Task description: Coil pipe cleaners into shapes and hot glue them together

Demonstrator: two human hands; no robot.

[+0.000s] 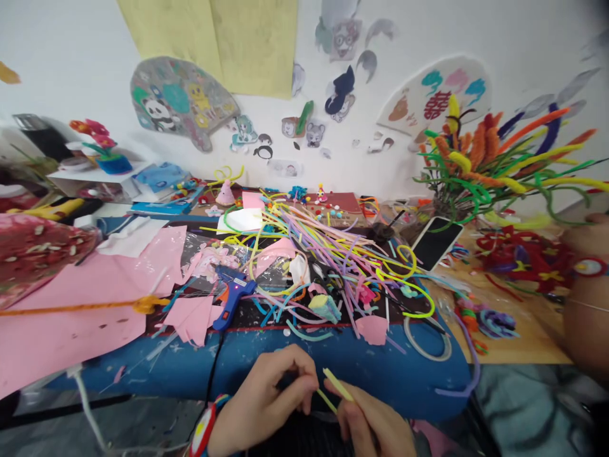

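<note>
My left hand (pixel 269 403) and my right hand (pixel 373 422) meet at the bottom edge of the picture, in front of the blue table edge (pixel 380 374). Both pinch a short pale yellow-green pipe cleaner (pixel 335 388), which is bent between the fingertips. A colourful band (pixel 205 430) sits on my left wrist. Just beyond the hands lies a tangled pile of pipe cleaners (pixel 328 254) in pastel and neon colours.
A blue glue gun (pixel 233 298) lies left of the pile with its cord running off the table. Pink paper sheets (pixel 71 304) cover the left side. A phone (pixel 435 244) and a bunch of pipe-cleaner flowers (pixel 485 165) stand at the right. Another person's arm (pixel 587 298) shows at the right edge.
</note>
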